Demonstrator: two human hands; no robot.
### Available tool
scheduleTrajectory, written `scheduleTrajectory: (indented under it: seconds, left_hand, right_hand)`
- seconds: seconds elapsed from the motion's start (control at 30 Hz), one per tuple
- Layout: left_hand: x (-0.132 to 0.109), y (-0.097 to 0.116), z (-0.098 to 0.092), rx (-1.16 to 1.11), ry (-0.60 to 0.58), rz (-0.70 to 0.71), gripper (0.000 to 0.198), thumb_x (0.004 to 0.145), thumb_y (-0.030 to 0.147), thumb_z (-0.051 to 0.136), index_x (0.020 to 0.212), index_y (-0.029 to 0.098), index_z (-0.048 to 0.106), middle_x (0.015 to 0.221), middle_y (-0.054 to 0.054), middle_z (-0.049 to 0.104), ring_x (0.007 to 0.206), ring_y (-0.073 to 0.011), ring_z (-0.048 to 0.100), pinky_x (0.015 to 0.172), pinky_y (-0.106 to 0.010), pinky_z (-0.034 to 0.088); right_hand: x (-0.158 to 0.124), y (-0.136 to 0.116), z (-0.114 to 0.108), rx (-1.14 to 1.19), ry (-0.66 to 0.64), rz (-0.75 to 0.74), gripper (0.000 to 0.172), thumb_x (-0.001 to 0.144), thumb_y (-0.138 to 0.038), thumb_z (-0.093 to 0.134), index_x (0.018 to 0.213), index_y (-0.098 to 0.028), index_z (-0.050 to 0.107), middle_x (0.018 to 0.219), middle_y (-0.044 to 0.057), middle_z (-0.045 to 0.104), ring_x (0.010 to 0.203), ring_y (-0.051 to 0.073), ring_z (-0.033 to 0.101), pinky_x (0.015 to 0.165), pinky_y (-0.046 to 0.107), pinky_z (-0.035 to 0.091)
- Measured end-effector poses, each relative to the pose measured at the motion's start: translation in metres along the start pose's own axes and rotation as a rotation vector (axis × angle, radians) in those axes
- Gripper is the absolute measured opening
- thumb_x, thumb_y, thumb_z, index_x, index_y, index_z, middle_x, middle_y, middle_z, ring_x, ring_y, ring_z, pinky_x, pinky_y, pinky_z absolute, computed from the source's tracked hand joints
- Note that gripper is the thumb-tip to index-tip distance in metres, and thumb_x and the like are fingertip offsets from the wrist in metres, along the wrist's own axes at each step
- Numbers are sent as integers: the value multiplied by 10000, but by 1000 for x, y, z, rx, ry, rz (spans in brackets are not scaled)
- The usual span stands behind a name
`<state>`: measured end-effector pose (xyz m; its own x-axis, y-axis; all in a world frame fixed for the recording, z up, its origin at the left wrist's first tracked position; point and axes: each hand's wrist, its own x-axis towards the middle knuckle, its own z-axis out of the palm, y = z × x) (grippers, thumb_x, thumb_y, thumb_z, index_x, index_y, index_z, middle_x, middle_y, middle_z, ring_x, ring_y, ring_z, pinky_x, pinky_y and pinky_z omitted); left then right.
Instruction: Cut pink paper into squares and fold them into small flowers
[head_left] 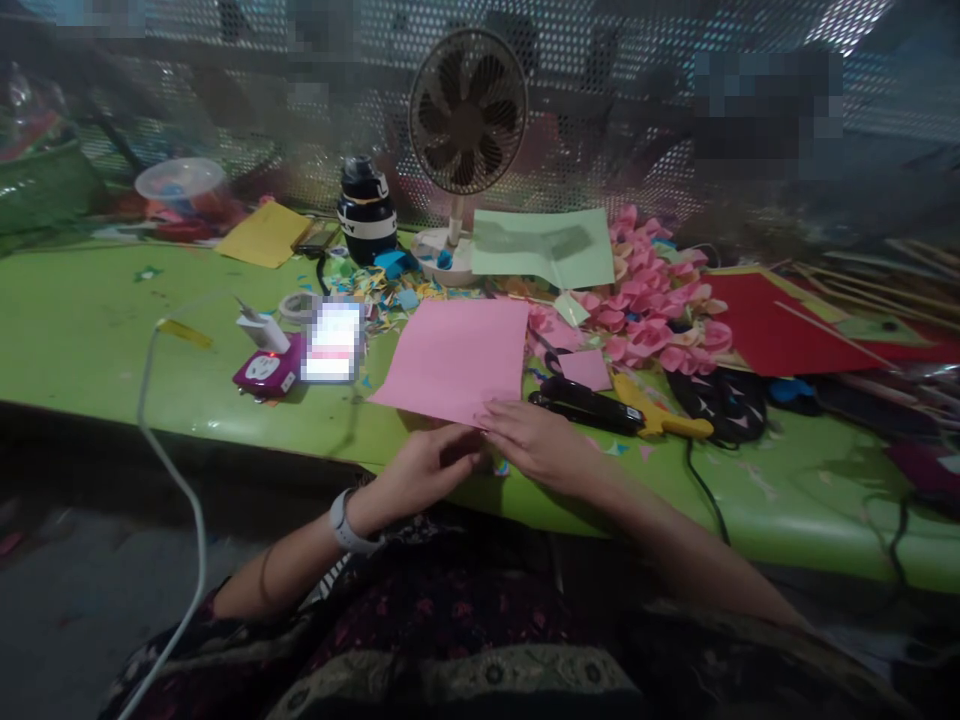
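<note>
Fingers of my left hand [427, 468] curve at the near edge of the pink sheet [457, 355], the thumb standing apart from them. Those of my right hand [536, 440] lie close together on the sheet's near right corner; whether they pinch it from below I cannot tell.

Far to my left, a white cable [196, 505] hangs over the edge of the green table [82, 330]. Behind it stands a clear plastic bowl [180, 182], with a yellow sheet [264, 237] to its right. Nearer me, a white charger [264, 333] sits at a purple socket block [266, 375], and just beside that lies a phone [332, 340], lit, its screen blurred. A roll of tape [298, 307] is close behind. Further along come a black bottle [367, 220], paper scraps [375, 292] and a round fan [469, 112].

The pink sheet lies right in front of me, between the phone and a black stapler [585, 402]. Beyond it is a pale green sheet [544, 240], then a heap of pink petals [649, 290]. At the stapler's right end rests a yellow-handled tool [660, 412]; past that, a red sheet [769, 325] and thin sticks [877, 278].
</note>
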<state>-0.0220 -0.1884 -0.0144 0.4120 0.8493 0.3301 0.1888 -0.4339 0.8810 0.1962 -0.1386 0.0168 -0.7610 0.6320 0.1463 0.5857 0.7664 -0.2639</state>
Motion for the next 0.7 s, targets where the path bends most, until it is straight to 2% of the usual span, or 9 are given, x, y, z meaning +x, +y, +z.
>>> scheduleTrajectory:
  seconds: [0.1,0.13,0.2,0.27,0.3,0.4,0.5,0.6,0.7]
  left_hand:
    - [-12,-2,-22,354,156,278,260,992,159,630,1242,193,692,993,-57,807,806,-131,756,777,-257,623]
    - [-14,-4,-30,462,185,354,302,975,158,667,1272,212,681,972,-42,805,801,-131,752,779,-258,624]
    - [-15,-11,-45,591,227,404,409,937,245,747,1336,235,655,1161,-87,781,1022,-188,752,895,-335,631]
    - [-12,-19,-58,633,209,304,513,922,349,766,1396,213,626,1385,-153,688,1266,-267,671,1037,-445,587]
    - [-10,-23,-63,631,199,223,492,935,364,745,1389,206,635,1381,-153,692,1265,-273,673,1038,-453,584]
    - [-3,-29,-73,520,117,-16,236,1000,355,633,1140,207,751,1089,-88,806,964,-219,763,852,-365,626]
    - [0,-30,-76,377,133,-175,215,990,373,626,958,202,752,910,-56,809,803,-185,750,729,-308,606]
    - [1,-31,-76,359,219,-242,209,934,394,701,995,197,736,942,-66,802,838,-196,749,742,-315,610]
    - [1,-32,-72,525,306,-247,318,916,386,736,1159,182,713,1016,-93,785,877,-224,738,792,-367,620]
  right_hand:
    - [-8,5,11,-64,23,22,382,1069,-295,473,1286,-153,754,1347,164,724,1278,274,673,1107,468,539]
    - [-10,7,13,-65,36,32,372,1064,-279,481,1272,-147,759,1331,166,732,1258,276,684,1095,467,547]
    - [-12,9,15,-33,61,46,349,1057,-253,489,1240,-155,770,1291,151,754,1220,271,702,1067,456,562]
    - [-13,10,14,27,84,68,329,1055,-252,495,1206,-175,777,1235,130,779,1173,257,720,1032,429,572]
    - [-12,11,12,60,93,86,319,1056,-261,498,1180,-181,780,1196,123,790,1136,253,731,1003,414,578]
    - [-11,10,7,140,116,172,299,1058,-299,504,1051,-182,780,1029,110,805,960,242,751,866,374,579]
    - [-10,10,6,186,145,266,291,1049,-326,521,918,-187,741,855,85,765,803,226,718,750,344,536]
    - [-8,13,10,189,191,340,278,1031,-373,548,864,-203,691,825,82,734,779,229,686,733,345,509]
    - [-5,19,17,176,232,365,261,1021,-411,551,897,-217,674,901,102,740,850,252,686,784,371,518]
